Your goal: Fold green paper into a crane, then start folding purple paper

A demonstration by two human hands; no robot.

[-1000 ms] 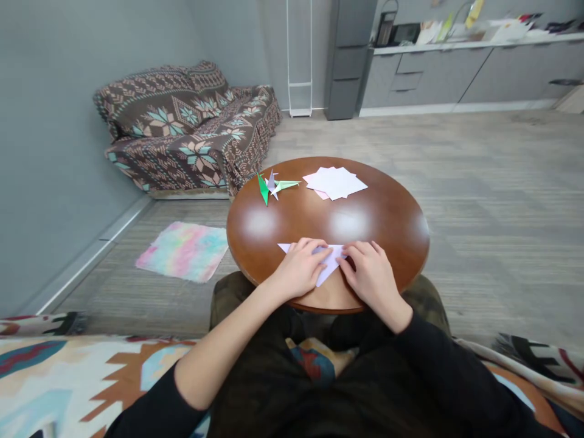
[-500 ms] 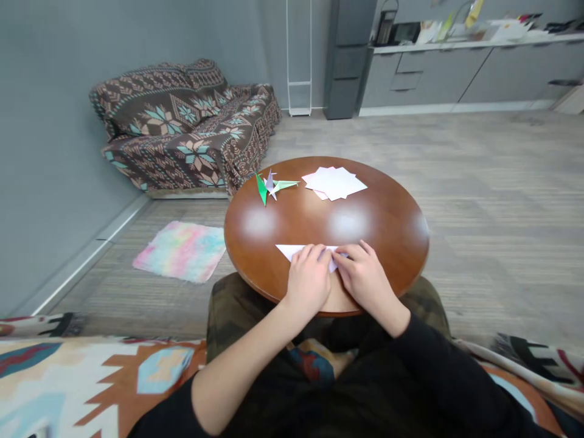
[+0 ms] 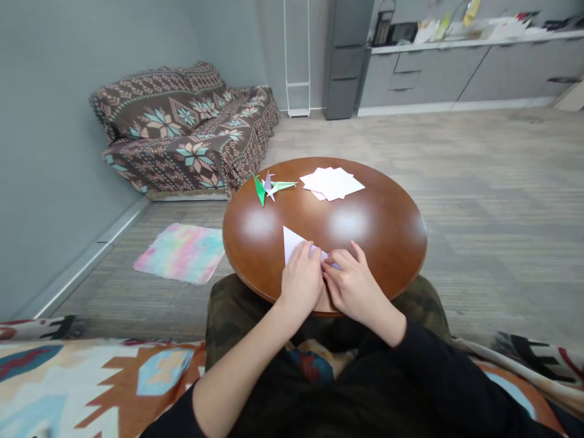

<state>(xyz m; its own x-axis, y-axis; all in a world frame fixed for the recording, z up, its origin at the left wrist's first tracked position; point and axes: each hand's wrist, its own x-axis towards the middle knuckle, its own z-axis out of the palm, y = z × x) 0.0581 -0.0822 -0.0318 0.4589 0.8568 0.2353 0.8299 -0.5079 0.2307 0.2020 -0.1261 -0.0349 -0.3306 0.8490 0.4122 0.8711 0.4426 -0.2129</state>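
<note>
A pale lilac sheet of origami paper (image 3: 291, 241), folded into a triangle, lies near the front of the round table, turned at a slant. Across its middle rests my left hand (image 3: 301, 274), fingers close together and holding the paper to the tabletop. My right hand (image 3: 350, 280) pinches the right part of the paper between thumb and fingers, and the index finger sticks up. Both hands nearly touch and cover much of the sheet, so its right corner is mostly hidden.
On the brown oval table (image 3: 387, 213) stand several folded paper cranes (image 3: 268, 185), green and lilac among them, at the back left. A fanned stack of white and pink paper (image 3: 333, 183) lies at the back. Beyond are a covered sofa (image 3: 191, 128) and a pastel rug (image 3: 182, 252).
The folded paper has turned clockwise, its left corner swinging up and its right side down. Both hands have shifted slightly left and keep hold of it.
</note>
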